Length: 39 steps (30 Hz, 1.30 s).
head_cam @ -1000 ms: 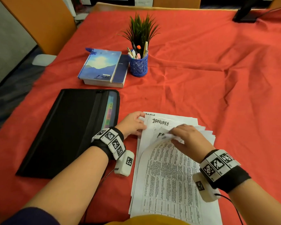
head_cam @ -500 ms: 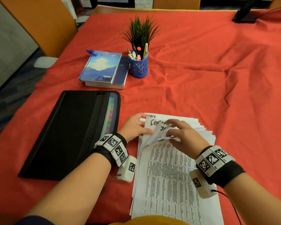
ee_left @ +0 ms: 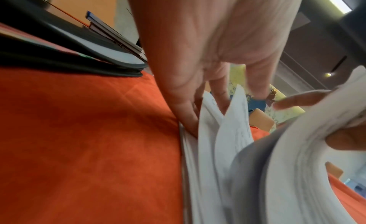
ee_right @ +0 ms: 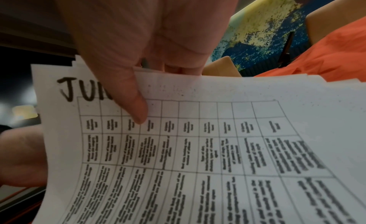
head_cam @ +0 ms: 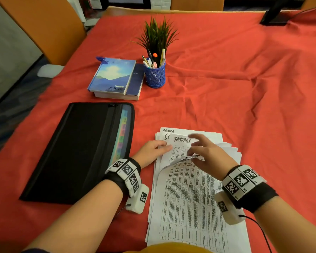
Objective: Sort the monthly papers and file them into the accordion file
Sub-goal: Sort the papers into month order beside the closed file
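Note:
A stack of printed monthly papers [head_cam: 190, 198] lies on the red cloth in front of me. Headings MAY and JANUARY show at its far end. My left hand [head_cam: 153, 148] is at the stack's far left corner. Its thumb [ee_left: 184, 114] and fingers have a few sheet edges pinched between them. My right hand [head_cam: 199, 148] pinches the curled-up far edge of the top sheets. Its thumb [ee_right: 136, 108] lies on a sheet headed JUN [ee_right: 198, 149], and its fingers are behind the sheet. The black accordion file [head_cam: 80, 152] lies flat to the left, with coloured tabs showing along its right side.
Two stacked books [head_cam: 115, 77] and a blue pen cup [head_cam: 155, 73] with a small plant [head_cam: 157, 35] sit beyond the file. Wrinkled red cloth [head_cam: 244, 106] covers the table. An orange chair [head_cam: 44, 28] stands at the far left, a black stand [head_cam: 275, 13] at the far right.
My right hand has leafed through the far edges of the sheets, so different month headings show; the JANUARY sheet now lies over the September one. My left hand stays at the corner.

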{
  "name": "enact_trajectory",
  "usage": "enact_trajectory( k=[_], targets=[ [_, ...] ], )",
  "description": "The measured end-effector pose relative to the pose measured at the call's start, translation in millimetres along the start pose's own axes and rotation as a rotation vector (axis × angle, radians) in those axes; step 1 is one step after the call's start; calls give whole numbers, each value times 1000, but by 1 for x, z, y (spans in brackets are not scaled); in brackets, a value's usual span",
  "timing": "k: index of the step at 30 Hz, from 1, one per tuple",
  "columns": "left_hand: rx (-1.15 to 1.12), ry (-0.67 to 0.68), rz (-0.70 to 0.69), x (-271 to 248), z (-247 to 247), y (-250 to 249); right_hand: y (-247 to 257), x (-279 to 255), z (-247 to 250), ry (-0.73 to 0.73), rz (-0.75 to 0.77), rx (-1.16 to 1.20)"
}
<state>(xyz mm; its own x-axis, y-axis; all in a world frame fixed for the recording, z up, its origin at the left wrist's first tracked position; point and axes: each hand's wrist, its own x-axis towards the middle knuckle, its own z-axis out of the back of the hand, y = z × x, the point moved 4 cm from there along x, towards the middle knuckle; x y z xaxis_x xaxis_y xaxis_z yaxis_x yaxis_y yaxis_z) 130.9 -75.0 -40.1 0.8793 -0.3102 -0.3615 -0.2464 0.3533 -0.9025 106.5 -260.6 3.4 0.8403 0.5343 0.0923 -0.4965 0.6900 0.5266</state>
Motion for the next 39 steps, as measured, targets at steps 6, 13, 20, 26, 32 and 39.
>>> enact_trajectory(
  k=[6,13,20,26,32,39],
  targets=[
    [250,-304,-112,10,16,-1,-4,2,3,98,-44,-99],
    [-83,-606,-86,-14,81,-25,-8,20,8,202,-150,-98],
    [-56,-760,-324,-58,151,-80,-24,33,-4,330,-357,-88],
    [-272,-672,-290,-87,187,-98,-33,44,5,370,-441,-107],
    [-443,-214,-212,-94,140,-103,-34,54,22,394,-424,-84],
    [-614,87,-136,-76,109,-79,-38,53,31,382,-435,-63]
  ],
)
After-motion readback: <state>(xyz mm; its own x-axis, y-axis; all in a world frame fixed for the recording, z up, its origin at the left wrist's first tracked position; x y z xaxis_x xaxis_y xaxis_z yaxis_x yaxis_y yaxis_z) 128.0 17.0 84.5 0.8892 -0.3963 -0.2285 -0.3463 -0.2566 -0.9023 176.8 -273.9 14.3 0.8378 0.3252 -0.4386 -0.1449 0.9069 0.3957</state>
